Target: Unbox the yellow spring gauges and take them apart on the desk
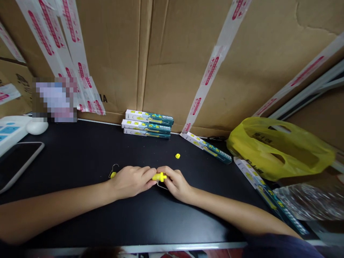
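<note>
A yellow spring scale (156, 177) lies level across my two hands, just above the black table. My left hand (134, 181) is closed around its tube and hides most of it. A metal hook (115, 166) sticks out past the wrist on the left. My right hand (176, 182) is closed at the right end, its curled fingers against the yellow end piece (163, 177). Below that end, a bent metal wire (162, 186) shows by the right fingers. A small yellow cap (177, 156) rests on the table beyond my right hand.
Several printed spring scale boxes are stacked (147, 125) against the cardboard wall (115, 53). Another box (208, 147) slants to their right, and one more (268, 193) lies near a yellow plastic bag (282, 150). A phone (20, 161) and a white power strip (12, 130) are at left.
</note>
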### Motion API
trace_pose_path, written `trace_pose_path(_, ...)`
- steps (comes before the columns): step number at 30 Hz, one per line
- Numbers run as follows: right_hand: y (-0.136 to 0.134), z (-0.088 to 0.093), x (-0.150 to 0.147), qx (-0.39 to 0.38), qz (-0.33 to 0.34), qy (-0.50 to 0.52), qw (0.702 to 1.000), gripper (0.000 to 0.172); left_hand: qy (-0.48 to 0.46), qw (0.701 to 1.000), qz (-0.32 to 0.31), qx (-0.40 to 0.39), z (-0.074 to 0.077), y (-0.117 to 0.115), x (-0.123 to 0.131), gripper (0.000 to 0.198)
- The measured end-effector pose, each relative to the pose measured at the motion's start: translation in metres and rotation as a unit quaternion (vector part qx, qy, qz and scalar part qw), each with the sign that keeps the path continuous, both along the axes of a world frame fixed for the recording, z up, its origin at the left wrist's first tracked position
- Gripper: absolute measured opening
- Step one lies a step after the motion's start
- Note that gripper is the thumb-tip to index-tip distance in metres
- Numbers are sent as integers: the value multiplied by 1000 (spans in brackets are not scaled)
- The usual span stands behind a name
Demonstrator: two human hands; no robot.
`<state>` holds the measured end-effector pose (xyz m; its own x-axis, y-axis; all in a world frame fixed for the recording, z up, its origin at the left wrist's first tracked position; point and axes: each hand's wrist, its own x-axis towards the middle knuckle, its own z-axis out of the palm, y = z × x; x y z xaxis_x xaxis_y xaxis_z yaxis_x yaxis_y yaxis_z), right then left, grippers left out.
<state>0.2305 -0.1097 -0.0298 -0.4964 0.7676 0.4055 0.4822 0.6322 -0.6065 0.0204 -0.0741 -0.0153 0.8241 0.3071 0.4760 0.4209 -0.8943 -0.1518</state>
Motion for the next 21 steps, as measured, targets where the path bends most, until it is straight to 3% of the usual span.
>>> trace_pose_path(7, 6, -1, 6, 0, 56, -14, 998, 22, 43, 997, -20, -58, 4, 2, -4, 20)
trace_pose_path(14, 11, 11, 12, -15, 96, -101, 990, 22, 88, 994, -32, -49, 2, 8, -5, 17)
trace_pose_path(17, 12, 11, 13, -33, 61, -117, 991, 21, 82, 996, -30, -25, -2, 10, -6, 19)
trace_pose_path(21, 19, 10, 14, -60, -53, -118, 990, 22, 45, 999, -30, 6, -6, 11, -6, 23)
